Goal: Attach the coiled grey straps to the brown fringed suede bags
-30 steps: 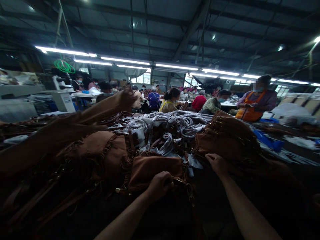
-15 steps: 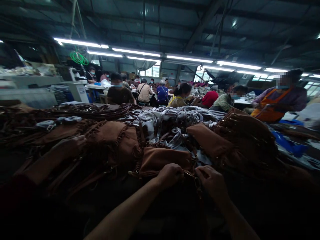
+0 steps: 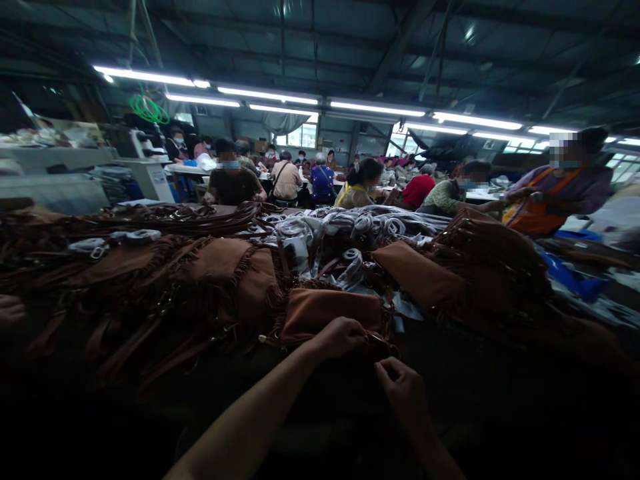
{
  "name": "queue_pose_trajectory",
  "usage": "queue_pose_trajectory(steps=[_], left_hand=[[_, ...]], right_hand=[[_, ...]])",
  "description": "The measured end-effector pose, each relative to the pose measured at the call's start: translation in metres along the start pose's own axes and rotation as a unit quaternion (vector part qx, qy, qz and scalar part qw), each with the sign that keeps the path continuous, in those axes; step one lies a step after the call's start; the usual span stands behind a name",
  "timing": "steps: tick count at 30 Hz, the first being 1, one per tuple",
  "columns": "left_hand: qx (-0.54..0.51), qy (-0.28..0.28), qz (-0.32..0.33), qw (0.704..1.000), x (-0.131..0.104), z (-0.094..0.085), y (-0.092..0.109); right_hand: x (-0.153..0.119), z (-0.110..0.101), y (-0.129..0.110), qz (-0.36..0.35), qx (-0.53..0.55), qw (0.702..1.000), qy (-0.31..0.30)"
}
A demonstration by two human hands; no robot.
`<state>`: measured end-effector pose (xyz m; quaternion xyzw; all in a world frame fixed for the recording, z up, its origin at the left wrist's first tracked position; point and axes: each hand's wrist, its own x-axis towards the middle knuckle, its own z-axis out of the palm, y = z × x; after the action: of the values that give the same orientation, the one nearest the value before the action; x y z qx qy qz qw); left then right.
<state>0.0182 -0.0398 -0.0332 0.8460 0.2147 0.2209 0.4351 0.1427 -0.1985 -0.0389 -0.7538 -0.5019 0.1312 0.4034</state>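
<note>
A brown fringed bag (image 3: 333,312) lies flat on the dark worktop in front of me. My left hand (image 3: 343,335) is closed on the bag's near edge, close to its right corner. Metal hardware glints beside those fingertips. Just below that corner is my right hand (image 3: 403,383), its thumb and fingertips pinched together. Whatever sits in that pinch is too dark and small to make out. A dark strap end with a metal clasp (image 3: 379,340) shows between the two hands, partly lost in shadow.
More brown fringed bags (image 3: 215,260) with hanging straps lie to the left, and a tall bag pile (image 3: 495,267) stands right. Wrapped straps (image 3: 350,223) heap behind. Another person's hand (image 3: 10,311) shows at the left edge. Several people sit beyond the table.
My right hand has come down and left, away from the bag's corner. My left hand stays at the bag's edge. The other person's hand has withdrawn to the far left.
</note>
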Motion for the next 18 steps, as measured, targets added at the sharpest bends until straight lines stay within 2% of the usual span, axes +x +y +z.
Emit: queue_pose_trajectory(steps=[5,11,13,16,18], left_hand=[[-0.043,-0.022,0.007,0.999,-0.0008,-0.0074,0.0069],[-0.071,-0.007,-0.036,0.997,0.0051,-0.0063,0.0033],[-0.063,0.004,-0.041,0.997,0.0056,-0.0051,0.0026],[-0.051,0.019,-0.042,0.998,0.0047,-0.0043,0.0026],[-0.051,0.025,-0.035,0.998,0.0039,-0.0037,0.0018]], right_hand=[[0.0032,0.0043,-0.0009,0.014,-0.002,1.0,-0.005],[0.0052,0.0084,0.0004,0.018,0.069,0.997,0.012],[0.0044,0.0081,0.001,0.033,0.14,0.99,-0.006],[0.0025,0.0067,0.0001,0.046,0.262,0.962,-0.065],[0.0023,0.0064,-0.0016,0.046,0.281,0.955,-0.086]])
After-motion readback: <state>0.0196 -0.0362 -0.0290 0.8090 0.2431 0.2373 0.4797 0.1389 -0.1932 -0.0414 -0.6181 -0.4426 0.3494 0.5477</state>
